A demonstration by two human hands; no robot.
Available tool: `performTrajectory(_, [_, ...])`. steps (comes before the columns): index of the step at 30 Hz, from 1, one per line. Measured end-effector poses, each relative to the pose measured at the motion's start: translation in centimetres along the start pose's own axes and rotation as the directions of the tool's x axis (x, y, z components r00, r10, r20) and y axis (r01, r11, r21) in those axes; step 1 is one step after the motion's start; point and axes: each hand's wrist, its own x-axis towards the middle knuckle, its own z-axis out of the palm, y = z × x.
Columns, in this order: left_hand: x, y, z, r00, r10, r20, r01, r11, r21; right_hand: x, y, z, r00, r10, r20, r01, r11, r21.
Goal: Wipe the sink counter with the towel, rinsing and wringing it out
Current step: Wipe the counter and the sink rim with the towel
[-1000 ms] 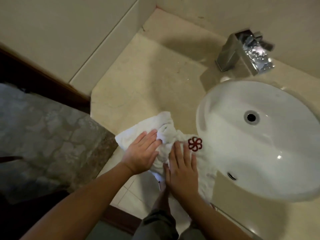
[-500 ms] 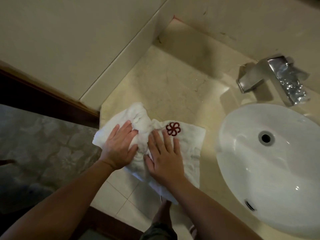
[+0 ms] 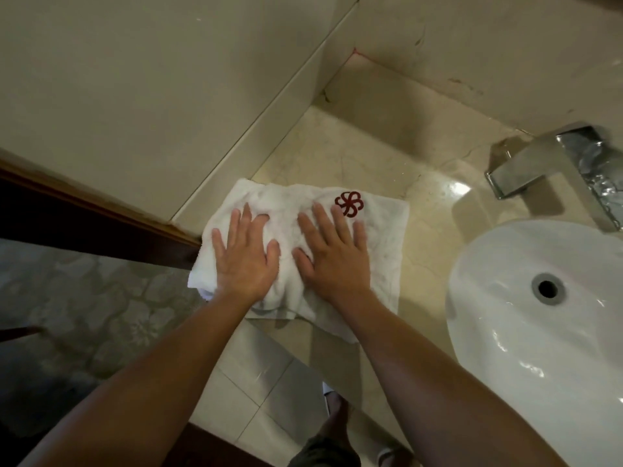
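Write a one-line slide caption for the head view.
Both hands, left hand and right hand, press a white towel flat on the beige counter beside the sink.

A patterned grey floor (image 3: 84, 298) (dim) below dark wooden trim (image 3: 84, 210).

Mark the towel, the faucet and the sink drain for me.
towel (image 3: 387, 230): head view, bare right part beside the right hand.
faucet (image 3: 526, 173): head view, on its metal body.
sink drain (image 3: 546, 288): head view, the dark hole in the basin.
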Motion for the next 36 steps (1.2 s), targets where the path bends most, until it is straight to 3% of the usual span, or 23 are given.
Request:
performTrajectory(8, [-0.4,4.0,1.3,0.999,0.021,0.028,-0.022,0.999,0.045,-2.6,3.2,-1.3,0.976,0.216,-0.042,-0.213,0.975,0.066])
performTrajectory(17, [-5.1,7.5,3.1,0.975,0.224,0.007,-0.224,0.972,0.074,-10.1,4.5,-1.2,0.929,0.358,-0.097,-0.355,0.934,0.048])
performTrajectory(25, [-6.9,7.4,3.1,0.898,0.43,0.097,-0.44,0.885,0.15,-13.0,5.1,-0.7,0.979,0.194,-0.064,-0.194,0.981,-0.003])
performTrajectory(31, [-2.8,6.5,1.9,0.774,0.621,0.125,-0.63,0.775,0.054,-10.8,8.0,-2.3,0.997,-0.081,0.019,0.082,0.996,-0.045])
performTrajectory(36, [2.8,6.2,1.2,0.707,0.703,0.08,-0.706,0.708,0.015,-6.7,8.7,-3.0,0.999,-0.04,0.033,0.041,0.998,-0.041])
